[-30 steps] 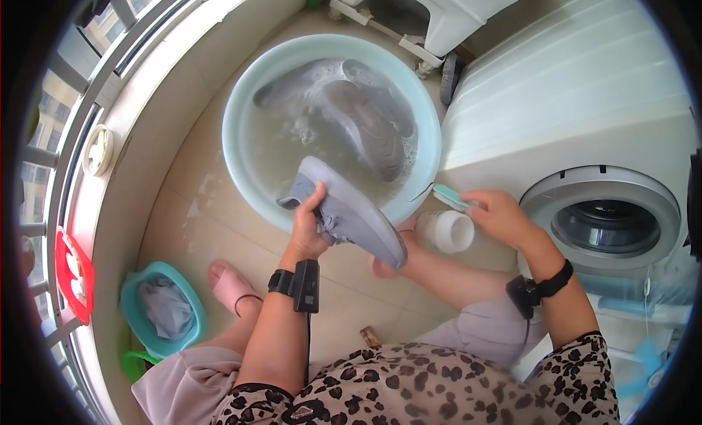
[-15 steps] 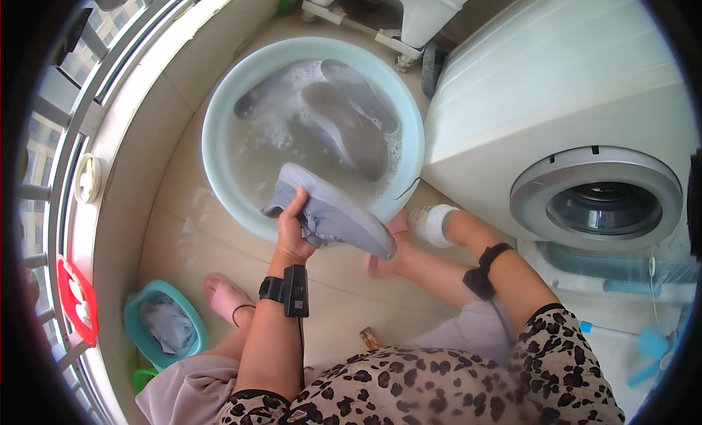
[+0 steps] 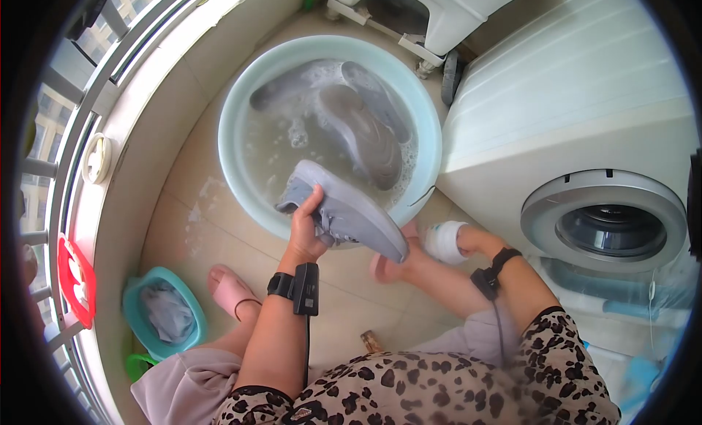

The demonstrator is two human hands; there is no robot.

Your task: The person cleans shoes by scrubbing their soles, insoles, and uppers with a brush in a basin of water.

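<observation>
My left hand (image 3: 311, 231) grips a grey lace-up shoe (image 3: 355, 205) by its side, thumb pressed near the sole's edge. The shoe is tilted on its side over the near rim of a pale blue basin (image 3: 228, 151), its sole turned towards the basin. Cloudy, foamy water fills that basin, and several more grey shoes (image 3: 362, 136) lie in it, partly under the surface. On the right, my right hand (image 3: 470, 240) is at a white rounded object (image 3: 444, 242), which hides its fingers. What this object is, I cannot make out.
A front-loading washing machine (image 3: 563, 132) stands at the right. At the lower left sits a small teal basin (image 3: 201, 330) holding grey cloth. A white stand (image 3: 468, 15) is behind the big basin. My foot in a pink slipper (image 3: 232, 287) rests on the tiled floor.
The view has shifted, so the basin and washing machine sit further right in the picture. The shoe stays in my left hand and has tipped slightly. My right hand remains at the white object.
</observation>
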